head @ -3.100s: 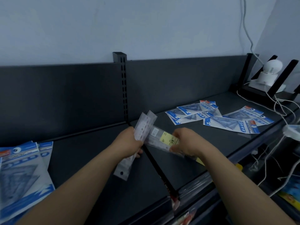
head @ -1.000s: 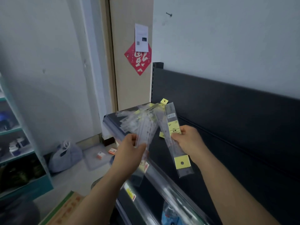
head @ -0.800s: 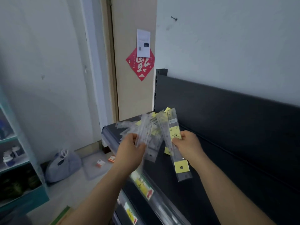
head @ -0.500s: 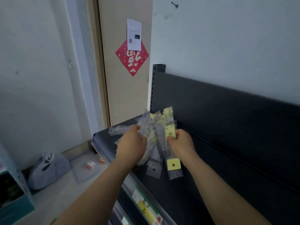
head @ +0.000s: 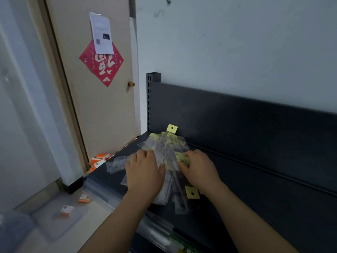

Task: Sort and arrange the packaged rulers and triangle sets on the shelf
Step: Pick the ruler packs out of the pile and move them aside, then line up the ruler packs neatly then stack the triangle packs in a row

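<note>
The packaged rulers (head: 166,152) lie fanned on the black shelf (head: 255,190) near its left end. The left hand (head: 145,173) covers them, grip unclear through blur; the right hand (head: 199,169) seemingly pinches their edge.
</note>
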Tool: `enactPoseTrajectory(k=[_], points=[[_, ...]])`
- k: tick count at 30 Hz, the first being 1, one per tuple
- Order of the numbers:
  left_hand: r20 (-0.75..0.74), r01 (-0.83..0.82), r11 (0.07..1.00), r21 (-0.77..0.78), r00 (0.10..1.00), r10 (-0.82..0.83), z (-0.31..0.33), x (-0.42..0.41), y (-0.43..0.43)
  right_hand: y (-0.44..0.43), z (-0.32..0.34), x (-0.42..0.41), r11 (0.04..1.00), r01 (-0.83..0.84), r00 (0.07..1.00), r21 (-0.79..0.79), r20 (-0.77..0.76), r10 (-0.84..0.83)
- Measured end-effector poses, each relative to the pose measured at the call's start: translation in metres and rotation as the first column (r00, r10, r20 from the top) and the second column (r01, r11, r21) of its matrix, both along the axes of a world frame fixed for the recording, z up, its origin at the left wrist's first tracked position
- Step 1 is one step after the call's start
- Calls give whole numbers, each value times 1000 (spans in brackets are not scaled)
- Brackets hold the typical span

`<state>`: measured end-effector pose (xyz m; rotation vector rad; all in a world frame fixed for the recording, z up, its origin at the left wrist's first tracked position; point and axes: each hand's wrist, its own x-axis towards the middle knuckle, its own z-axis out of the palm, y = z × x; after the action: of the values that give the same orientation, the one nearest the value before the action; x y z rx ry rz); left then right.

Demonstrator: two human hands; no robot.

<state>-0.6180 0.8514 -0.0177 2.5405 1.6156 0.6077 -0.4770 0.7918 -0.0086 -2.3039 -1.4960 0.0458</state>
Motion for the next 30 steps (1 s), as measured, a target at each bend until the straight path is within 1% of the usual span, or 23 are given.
enactPoseTrajectory(k=[2,5,9,12,16,23,28,30], points=[[5,71,997,23,997,-71,3,-1,-3,-8,3,-4,999,7,1000,47,-19,-6],[59,205,976,72,976,-210,6,0,-9,-27,9,-9,994,27,999,108,-22,-25],[152,358,927,115,916,-372,7,4,-20,-63,13,-12,982,105,994,160,-31,-101],[186,445,880,167,862,-471,1,12,-32,-91,10,-10,966,180,983,185,4,-184],[207,539,826,165,800,-563,-1,27,-58,-130,7,-8,941,272,960,201,5,-279],[188,670,725,159,700,-689,4,62,-114,-204,6,4,885,414,904,212,21,-427],[186,748,635,194,608,-772,7,95,-175,-275,6,20,823,523,843,222,7,-537],[199,774,606,183,575,-794,8,109,-206,-310,6,28,800,560,817,216,16,-576]])
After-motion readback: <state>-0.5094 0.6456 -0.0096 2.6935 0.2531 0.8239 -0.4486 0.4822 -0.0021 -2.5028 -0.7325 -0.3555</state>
